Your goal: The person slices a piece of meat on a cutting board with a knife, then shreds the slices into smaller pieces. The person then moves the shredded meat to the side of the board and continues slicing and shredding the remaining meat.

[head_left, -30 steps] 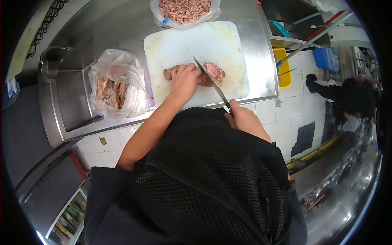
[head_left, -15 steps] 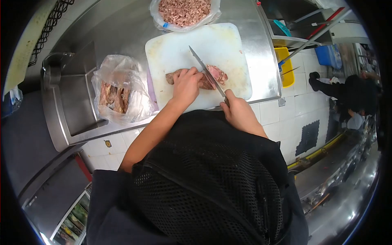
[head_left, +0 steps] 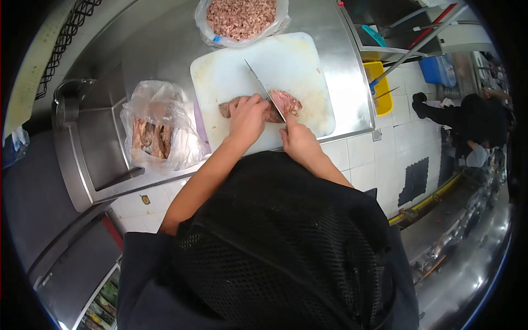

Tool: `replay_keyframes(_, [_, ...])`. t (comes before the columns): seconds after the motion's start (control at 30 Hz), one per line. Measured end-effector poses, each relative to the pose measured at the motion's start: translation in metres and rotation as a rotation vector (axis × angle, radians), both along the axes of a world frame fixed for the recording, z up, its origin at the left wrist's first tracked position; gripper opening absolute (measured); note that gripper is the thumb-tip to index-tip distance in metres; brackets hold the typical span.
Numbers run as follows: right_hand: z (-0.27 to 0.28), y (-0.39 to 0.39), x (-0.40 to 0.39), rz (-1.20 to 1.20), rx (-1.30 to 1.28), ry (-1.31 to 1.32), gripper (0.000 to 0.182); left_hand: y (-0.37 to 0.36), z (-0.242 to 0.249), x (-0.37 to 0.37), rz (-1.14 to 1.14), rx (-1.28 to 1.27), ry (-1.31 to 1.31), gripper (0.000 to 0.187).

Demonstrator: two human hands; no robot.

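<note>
A long piece of brown meat [head_left: 225, 109] lies across the white cutting board [head_left: 220, 71]. My left hand [head_left: 248, 115] is closed over its middle, with the fingers bent on top. My right hand [head_left: 300, 138] grips a knife by its handle, which is mostly covered by the fingers. The knife's blade [head_left: 257, 77] points up and to the left and stands on edge against the meat, just right of my left fingers. Right of the blade are pink cut slices [head_left: 286, 102].
Behind the board stands a clear bag of diced meat [head_left: 240, 19]. An open plastic bag with long meat pieces [head_left: 151, 138] lies at the left, beside a steel sink [head_left: 102, 137]. A yellow bin [head_left: 383, 104] stands right of the steel counter [head_left: 349, 82]; another person [head_left: 477, 124] is farther right.
The knife and my right hand have moved left and closer to the meat, with the blade now against it. My left hand keeps its hold. The whole view has shifted slightly.
</note>
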State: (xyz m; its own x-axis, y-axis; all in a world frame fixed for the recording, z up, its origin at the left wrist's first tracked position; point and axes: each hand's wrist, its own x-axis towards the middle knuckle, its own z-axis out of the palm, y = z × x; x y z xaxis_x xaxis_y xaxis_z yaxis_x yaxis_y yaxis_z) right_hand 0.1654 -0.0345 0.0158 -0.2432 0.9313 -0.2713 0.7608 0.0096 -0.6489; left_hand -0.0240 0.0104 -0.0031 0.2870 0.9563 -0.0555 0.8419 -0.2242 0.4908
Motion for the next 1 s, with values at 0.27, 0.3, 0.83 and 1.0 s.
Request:
replay_keyframes(0.27, [0.057, -0.025, 0.019, 0.075, -0.307, -0.133, 0.029, 0.000, 0.000, -0.002, -0.007, -0.050, 0.023, 0.020])
replay_keyframes(0.3, [0.027, -0.029, 0.016, 0.030, -0.217, -0.071, 0.030, -0.002, 0.000, -0.002, -0.002, -0.038, 0.016, 0.020])
replay_keyframes(0.83, [0.096, -0.020, 0.013, 0.053, -0.176, -0.109, 0.034, -0.004, -0.003, 0.002, 0.047, 0.056, -0.008, 0.018])
replay_keyframes(1.0, [0.078, -0.019, 0.012, 0.072, -0.163, -0.087, 0.035, -0.005, -0.001, 0.001, 0.032, 0.028, -0.006, 0.018])
